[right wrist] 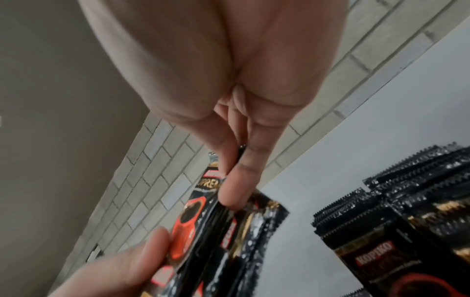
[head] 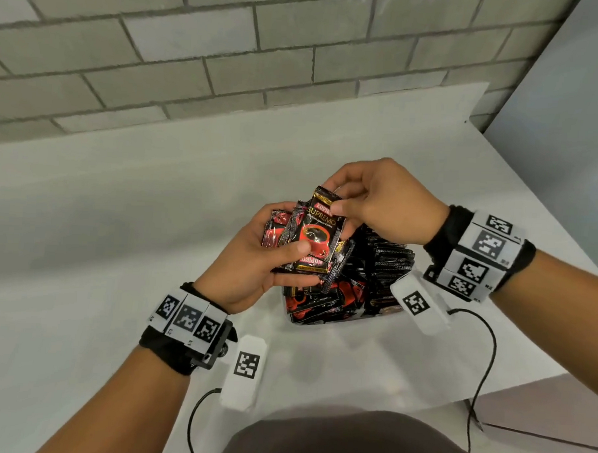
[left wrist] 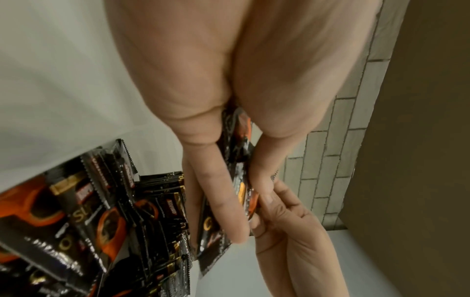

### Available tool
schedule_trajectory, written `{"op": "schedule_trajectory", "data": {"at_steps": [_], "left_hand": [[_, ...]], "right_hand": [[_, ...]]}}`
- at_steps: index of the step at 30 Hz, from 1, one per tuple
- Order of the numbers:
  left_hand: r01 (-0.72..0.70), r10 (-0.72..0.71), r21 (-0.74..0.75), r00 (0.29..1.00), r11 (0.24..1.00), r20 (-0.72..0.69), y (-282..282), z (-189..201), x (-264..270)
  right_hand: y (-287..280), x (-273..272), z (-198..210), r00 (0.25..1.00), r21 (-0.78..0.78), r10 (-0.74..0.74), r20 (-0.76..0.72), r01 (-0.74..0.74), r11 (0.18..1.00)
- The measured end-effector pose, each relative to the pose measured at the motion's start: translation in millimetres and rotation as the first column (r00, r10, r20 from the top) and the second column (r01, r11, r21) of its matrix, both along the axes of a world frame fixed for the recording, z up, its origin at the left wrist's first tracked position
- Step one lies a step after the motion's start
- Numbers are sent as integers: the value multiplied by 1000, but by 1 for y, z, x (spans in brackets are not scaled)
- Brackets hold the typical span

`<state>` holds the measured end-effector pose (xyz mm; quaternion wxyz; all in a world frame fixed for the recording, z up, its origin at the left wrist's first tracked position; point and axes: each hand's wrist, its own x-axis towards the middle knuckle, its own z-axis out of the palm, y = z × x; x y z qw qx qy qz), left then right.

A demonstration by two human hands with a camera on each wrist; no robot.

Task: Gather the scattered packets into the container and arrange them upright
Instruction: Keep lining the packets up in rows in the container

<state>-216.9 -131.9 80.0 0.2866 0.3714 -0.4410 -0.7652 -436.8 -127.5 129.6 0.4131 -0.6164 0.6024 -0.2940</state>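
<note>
coffee packets being sorted over a half-filled container

dark fabric, probably the person's lap [head: 350, 441], fills the bottom edge of the head view, with two forearms reaching forward over a white table [head: 119, 218]. each wrist wears a band of black-and-white square markers and a small white tagged box with a trailing black cable [head: 483, 371].

left hand [head: 265, 259] is held palm up just above the table, fingers and thumb curled round a loose, fanned stack of packets [head: 283, 236], black and red coffee sachets. right hand [head: 377, 202] pinches the top corner of the front packet [head: 321, 227] between thumb and fingers; that packet stands upright and reads "supremo". the left thumb presses on its lower part, so both hands touch it.

just below and to the right of the hands sits the container [head: 321, 321], apparently clear-walled. its right side holds a tight row of packets standing on edge [head: 388, 257]; its left side holds packets lying flat or slanted [head: 315, 299].

by my reading the gathering is nearly done, since no stray packets show on the table. what remains is setting the handful in upright and straightening the slumped ones.
</note>
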Motion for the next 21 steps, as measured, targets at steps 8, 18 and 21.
{"op": "schedule_trajectory", "data": {"at_steps": [8, 18, 21], "left_hand": [[-205, 216, -132, 974, 970, 75, -23, -4, 34], [-262, 273, -146, 960, 954, 62, -31, -6, 51], [-235, 247, -141, 966, 962, 79, -27, -9, 46]], "right_hand": [[-3, -28, 13, 988, -31, -140, 70, 142, 989], [17, -19, -30, 781, 112, 287, -555, -271, 956], [16, -18, -35, 765, -6, 226, -603, -288, 958]]}}
